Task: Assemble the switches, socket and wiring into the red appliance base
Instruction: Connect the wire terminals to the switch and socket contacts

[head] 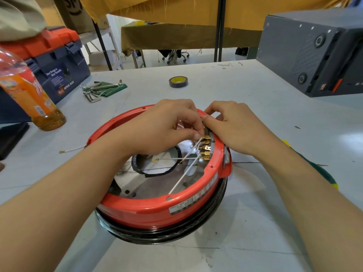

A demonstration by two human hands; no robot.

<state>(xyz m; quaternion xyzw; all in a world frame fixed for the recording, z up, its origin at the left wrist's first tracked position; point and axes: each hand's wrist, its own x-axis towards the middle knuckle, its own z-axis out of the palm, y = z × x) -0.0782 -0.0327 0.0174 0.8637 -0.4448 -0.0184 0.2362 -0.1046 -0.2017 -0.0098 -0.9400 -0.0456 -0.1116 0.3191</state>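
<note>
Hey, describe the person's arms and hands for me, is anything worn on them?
Both forearms are bare up to the frame edge: no sleeves in view. The left hand and right hand wear no gloves, and no rings, watch or bracelet show. Fingernails are short and unpainted.

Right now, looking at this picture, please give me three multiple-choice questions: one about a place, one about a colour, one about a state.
1. Where does the roll of tape lie?
A. on the table beyond the red appliance base
B. inside the base
C. on the toolbox

2. What colour are the wires that run to the brass terminals?
A. blue
B. white
C. green

3. What is the left hand doing?
A. resting flat on the table
B. holding the bottle
C. pinching at the topmost terminal

Answers: 1 A, the tape sits on bare table behind the base. 2 B, white strands cross the base. 3 C, its fingertips meet at the terminal beside the right hand.
</note>
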